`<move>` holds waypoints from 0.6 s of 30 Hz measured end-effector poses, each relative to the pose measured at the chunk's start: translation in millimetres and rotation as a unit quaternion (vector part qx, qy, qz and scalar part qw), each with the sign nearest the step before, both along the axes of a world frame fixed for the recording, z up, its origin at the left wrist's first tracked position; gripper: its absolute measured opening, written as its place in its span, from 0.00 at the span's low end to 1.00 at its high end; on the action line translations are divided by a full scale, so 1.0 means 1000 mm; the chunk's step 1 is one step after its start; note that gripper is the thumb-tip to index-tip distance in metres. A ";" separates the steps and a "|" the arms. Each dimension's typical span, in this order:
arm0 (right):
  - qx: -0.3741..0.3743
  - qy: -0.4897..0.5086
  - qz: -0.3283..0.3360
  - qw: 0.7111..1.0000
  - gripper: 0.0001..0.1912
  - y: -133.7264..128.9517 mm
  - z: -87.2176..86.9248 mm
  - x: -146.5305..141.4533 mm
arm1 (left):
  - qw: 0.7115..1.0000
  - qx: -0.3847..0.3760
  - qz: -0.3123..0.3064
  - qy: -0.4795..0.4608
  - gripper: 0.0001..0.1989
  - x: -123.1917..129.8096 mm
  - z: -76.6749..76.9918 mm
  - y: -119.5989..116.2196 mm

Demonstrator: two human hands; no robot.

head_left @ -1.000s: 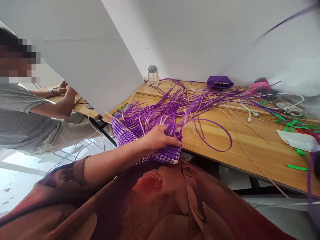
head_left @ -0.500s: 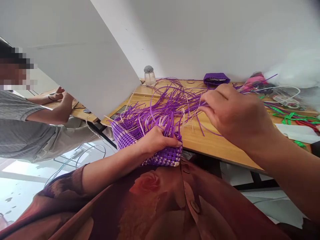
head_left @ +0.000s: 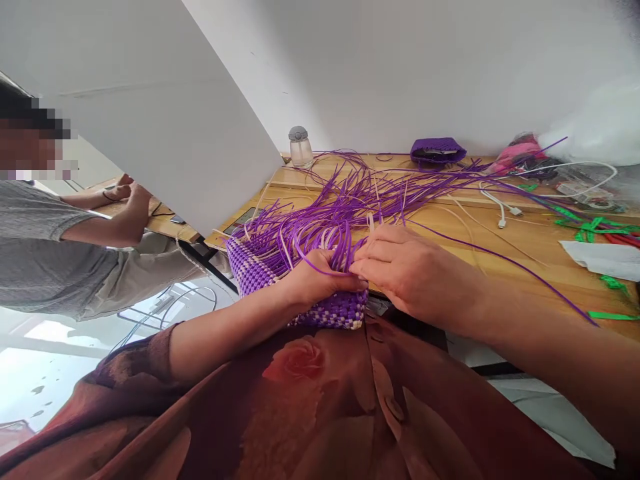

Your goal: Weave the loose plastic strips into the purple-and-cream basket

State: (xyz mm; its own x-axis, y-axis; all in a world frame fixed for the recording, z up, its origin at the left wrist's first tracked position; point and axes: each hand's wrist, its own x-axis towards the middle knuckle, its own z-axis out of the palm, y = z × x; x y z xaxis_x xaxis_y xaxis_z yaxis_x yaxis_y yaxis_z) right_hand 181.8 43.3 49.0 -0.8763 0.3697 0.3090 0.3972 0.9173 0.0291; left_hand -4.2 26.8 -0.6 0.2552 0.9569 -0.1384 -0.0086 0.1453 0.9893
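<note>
A purple and white woven basket (head_left: 257, 272) rests at the near table edge against my clothing, with long loose purple strands (head_left: 345, 193) spreading from its top over the table. My left hand (head_left: 317, 277) is closed on the basket's right part, thumb pressed along the rim. Close beside that thumb, my right hand (head_left: 395, 263) pinches at the rim's right corner. Its fingertips are together; what lies between them is too small to make out. White strands stand up among the purple ones near both hands.
Along the back of the wooden table (head_left: 440, 233) are a clear bottle (head_left: 300, 148), a purple woven pouch (head_left: 437, 151) and a white cable (head_left: 503, 212). Green strips (head_left: 590, 227) and white paper (head_left: 600, 259) lie right. Another person (head_left: 45, 247) works at left beyond a partition.
My right hand has come down and left from above the table to the basket's rim, beside my left hand. My left hand keeps its hold. The white cable's plugs now show.
</note>
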 end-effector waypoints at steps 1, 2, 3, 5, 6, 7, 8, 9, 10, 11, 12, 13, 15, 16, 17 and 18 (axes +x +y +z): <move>-0.016 -0.004 -0.007 1.000 0.09 0.001 0.002 -0.002 | 1.000 -0.001 0.000 0.004 0.13 0.000 -0.001 0.000; -0.038 -0.010 -0.013 0.999 0.09 0.004 0.004 -0.003 | 1.000 -0.004 0.001 0.011 0.14 0.000 -0.001 -0.001; -0.068 -0.014 -0.014 0.997 0.09 0.007 0.006 -0.005 | 1.000 -0.009 0.002 0.021 0.14 0.000 0.000 -0.002; -0.149 -0.001 0.008 0.989 0.09 0.018 0.008 -0.008 | 0.999 -0.008 0.008 0.040 0.14 0.001 0.002 -0.004; -0.195 0.019 0.022 0.980 0.09 0.024 0.008 -0.010 | 0.999 0.000 0.011 0.049 0.14 0.001 0.003 -0.006; -0.234 0.046 0.034 0.971 0.09 0.029 0.007 -0.012 | 0.998 0.010 0.015 0.055 0.14 0.001 0.003 -0.007; -0.258 0.074 0.042 0.962 0.08 0.033 0.004 -0.013 | 0.998 0.015 0.021 0.058 0.15 0.001 0.004 -0.008; -0.269 0.097 0.041 0.957 0.07 0.036 0.002 -0.014 | 0.998 0.014 0.025 0.059 0.15 0.001 0.004 -0.008; -0.272 0.114 0.034 0.955 0.06 0.038 0.000 -0.015 | 0.998 0.005 0.027 0.060 0.14 0.001 0.003 -0.008; -0.276 0.122 0.028 0.953 0.05 0.039 -0.001 -0.015 | 0.998 -0.009 0.028 0.060 0.14 0.001 0.003 -0.008; -0.284 0.120 0.025 0.951 0.04 0.039 -0.001 -0.014 | 0.997 -0.023 0.028 0.062 0.13 0.000 0.002 -0.008; -0.299 0.109 0.024 0.948 0.03 0.039 0.001 -0.013 | 0.997 -0.033 0.026 0.064 0.13 0.000 0.001 -0.008; -0.330 0.070 0.033 0.941 0.05 0.039 0.007 -0.010 | 0.997 -0.038 0.021 0.070 0.14 -0.001 0.000 -0.008; -0.337 0.045 0.048 0.939 0.08 0.039 0.010 -0.008 | 0.997 -0.037 0.017 0.069 0.14 -0.001 0.000 -0.008; -0.340 0.023 0.065 0.938 0.10 0.040 0.014 -0.006 | 0.997 -0.035 0.009 0.065 0.15 -0.001 0.000 -0.008; -0.340 0.010 0.077 0.937 0.12 0.040 0.017 -0.005 | 0.998 -0.033 0.000 0.058 0.15 -0.002 0.000 -0.008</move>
